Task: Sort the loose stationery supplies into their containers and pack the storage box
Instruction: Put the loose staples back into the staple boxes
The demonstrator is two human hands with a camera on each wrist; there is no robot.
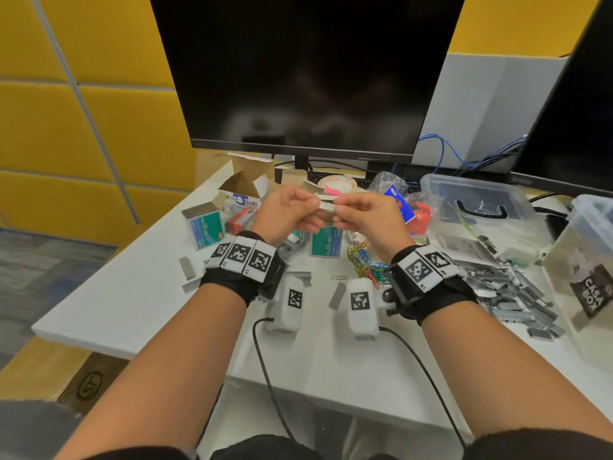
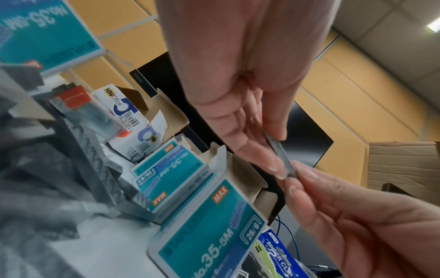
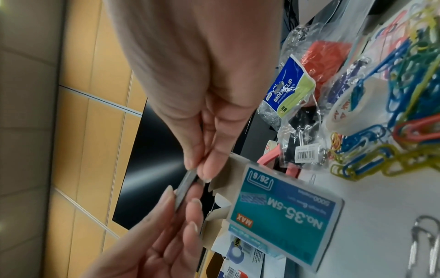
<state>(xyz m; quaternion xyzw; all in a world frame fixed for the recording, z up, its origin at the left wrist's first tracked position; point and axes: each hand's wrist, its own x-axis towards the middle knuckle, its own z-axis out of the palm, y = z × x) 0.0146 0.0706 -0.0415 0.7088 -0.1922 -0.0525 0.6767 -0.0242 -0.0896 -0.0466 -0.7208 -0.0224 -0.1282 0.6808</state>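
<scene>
A short grey strip of staples point(image 1: 326, 207) is held above the table, pinched at its two ends by my left hand point(image 1: 313, 207) and right hand point(image 1: 338, 210). In the left wrist view the strip point(image 2: 278, 156) runs from my left fingertips down to the right hand's fingers point(image 2: 307, 175). In the right wrist view the strip point(image 3: 185, 186) sits edge-on between both hands. Teal staple boxes point(image 1: 205, 227) point(image 1: 326, 245) lie below the hands. A pile of loose staple strips point(image 1: 510, 293) lies on the right. A clear storage box point(image 1: 477, 207) stands behind it.
Coloured paper clips point(image 1: 365, 263) lie under my right wrist. A binder clip bag point(image 1: 394, 194), a tape roll point(image 1: 336, 185) and an open cardboard box point(image 1: 245, 184) sit near the monitor point(image 1: 305, 71). A clear labelled container point(image 1: 587, 270) stands at the far right. Loose strips point(image 1: 187, 267) lie at left.
</scene>
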